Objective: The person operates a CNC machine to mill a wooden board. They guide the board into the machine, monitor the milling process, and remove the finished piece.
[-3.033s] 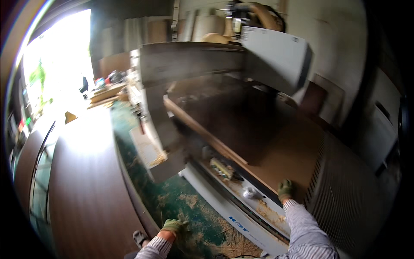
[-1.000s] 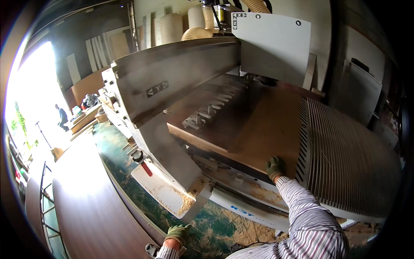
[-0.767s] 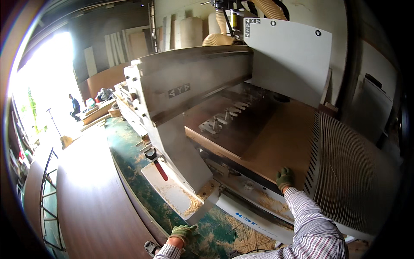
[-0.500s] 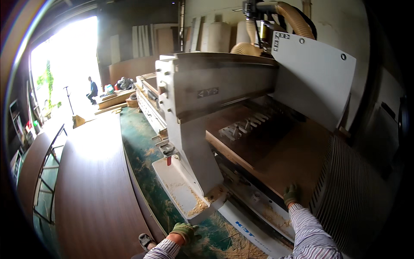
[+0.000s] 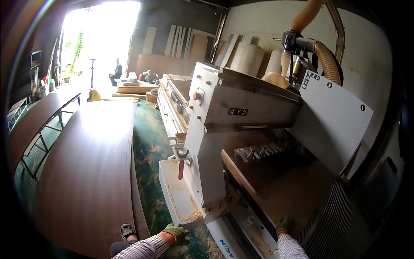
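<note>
Brown board at your right hand, right of the gantry post

Right hand: gloved, to the right of the post and nearer you, at the board's near left edge. Shadow hides the fingers; whether they grip or merely lie there cannot be told. Probably placed to steady you or feel the board.

Left hand: gloved, in front of the post, by the lower corner of the white ledge. Fingers loosely apart, nothing seen in them; contact with the ledge uncertain. Carried low, perhaps for balance.

Dark panel: atop the board, right of the post. A pale toothed row stands over it, possibly as a hold-down.

White ledge: at the post's foot, left side, bearing sawdust; a red handle hangs above, likely kept within reach.

Long sheet: left of the post, another sheet's edge showing beneath.

Edges and room: the post walls off your left hand's rightward travel. The ribbed cover borders the board's right side. Green floor forms a narrow, dusty lane between sheet and post.
</note>
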Available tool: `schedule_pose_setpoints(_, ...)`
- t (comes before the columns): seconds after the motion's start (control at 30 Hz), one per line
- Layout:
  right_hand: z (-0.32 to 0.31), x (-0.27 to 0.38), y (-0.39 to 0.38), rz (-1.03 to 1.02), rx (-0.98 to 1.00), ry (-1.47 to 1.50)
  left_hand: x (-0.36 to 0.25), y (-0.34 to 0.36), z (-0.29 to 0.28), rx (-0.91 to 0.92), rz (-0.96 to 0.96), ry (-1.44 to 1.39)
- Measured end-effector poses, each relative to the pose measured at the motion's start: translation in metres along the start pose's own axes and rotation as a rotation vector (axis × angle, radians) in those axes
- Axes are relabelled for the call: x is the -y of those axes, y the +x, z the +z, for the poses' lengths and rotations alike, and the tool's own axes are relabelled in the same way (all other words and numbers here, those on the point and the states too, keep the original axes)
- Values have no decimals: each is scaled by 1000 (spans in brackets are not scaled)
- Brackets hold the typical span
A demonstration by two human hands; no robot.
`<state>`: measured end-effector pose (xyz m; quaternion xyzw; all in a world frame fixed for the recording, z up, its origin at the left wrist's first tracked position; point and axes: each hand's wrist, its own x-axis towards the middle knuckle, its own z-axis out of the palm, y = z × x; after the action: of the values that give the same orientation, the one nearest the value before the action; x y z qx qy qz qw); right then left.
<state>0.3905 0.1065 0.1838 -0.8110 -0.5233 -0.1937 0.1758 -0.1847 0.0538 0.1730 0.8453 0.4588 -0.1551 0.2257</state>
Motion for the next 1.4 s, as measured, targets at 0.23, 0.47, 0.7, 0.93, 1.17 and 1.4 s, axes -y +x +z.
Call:
schedule_pose_setpoints(0.23, 8, -12, 2, -41, -46, 0, -4, -5, -13, 105, -12, 48)
schedule_pose_setpoints(0.47, 11, -22, -3, 41, 58, -12, -14, -11, -9, 116, -24, 44)
schedule_pose_setpoints(0.7, -1, -86, -33, 16, 36, 0, -72, -25, 26, 136, -25, 36)
schedule_pose_setpoints(0.93, -15, -125, -58, 31, -134, -55, -123, -46, 33, 159, -33, 14)
schedule_pose_setpoints(1.17, 2, -141, -55, -48, -242, -10, -127, -48, 36, 144, -1, 8)
schedule_pose_setpoints(1.4, 8, -149, -53, -8, -60, -5, -127, -50, 41, 124, -30, 6)
